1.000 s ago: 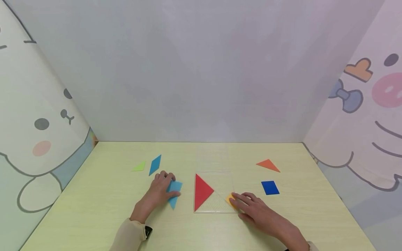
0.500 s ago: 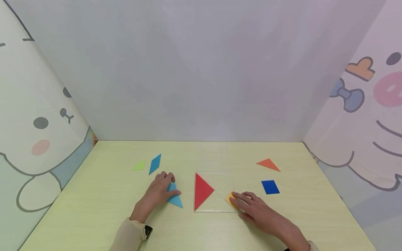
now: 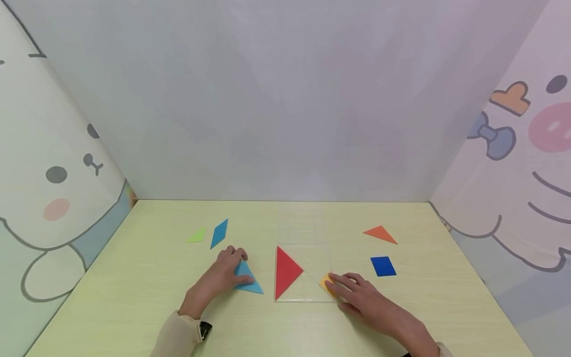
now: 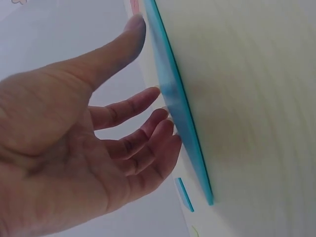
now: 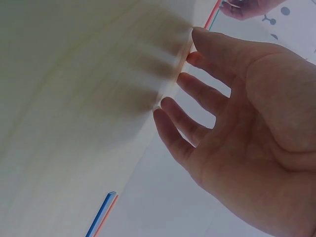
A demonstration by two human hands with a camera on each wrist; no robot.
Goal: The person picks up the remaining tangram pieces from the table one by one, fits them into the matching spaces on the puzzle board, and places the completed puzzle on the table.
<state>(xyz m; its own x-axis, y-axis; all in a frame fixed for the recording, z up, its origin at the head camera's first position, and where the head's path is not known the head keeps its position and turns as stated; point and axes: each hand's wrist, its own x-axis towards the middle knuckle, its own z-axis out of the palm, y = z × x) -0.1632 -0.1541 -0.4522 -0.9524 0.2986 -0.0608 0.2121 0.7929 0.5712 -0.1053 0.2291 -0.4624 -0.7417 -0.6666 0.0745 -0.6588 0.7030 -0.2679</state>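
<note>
A large light-blue triangle (image 3: 255,287) lies flat on the table left of a clear square tray (image 3: 303,301). My left hand (image 3: 217,278) spreads over it, fingertips and thumb touching its upper face; the left wrist view shows the triangle (image 4: 183,111) edge-on under the fingertips. Inside the tray, a large red triangle (image 3: 287,273) fills the left side. At the tray's right edge my right hand (image 3: 370,306) rests its fingertips on a small yellow piece (image 3: 326,283), partly hidden by the fingers.
Left of the tray, farther back, lie a blue parallelogram (image 3: 219,234) and a small green triangle (image 3: 198,236). An orange triangle (image 3: 381,234) and a dark-blue square (image 3: 383,266) lie to the right. A faint transparent sheet (image 3: 300,223) lies behind the tray.
The light-blue triangle has turned under my left fingers, its lower point swinging to the right. My left hand has shifted slightly left. My right hand stays on the yellow piece.
</note>
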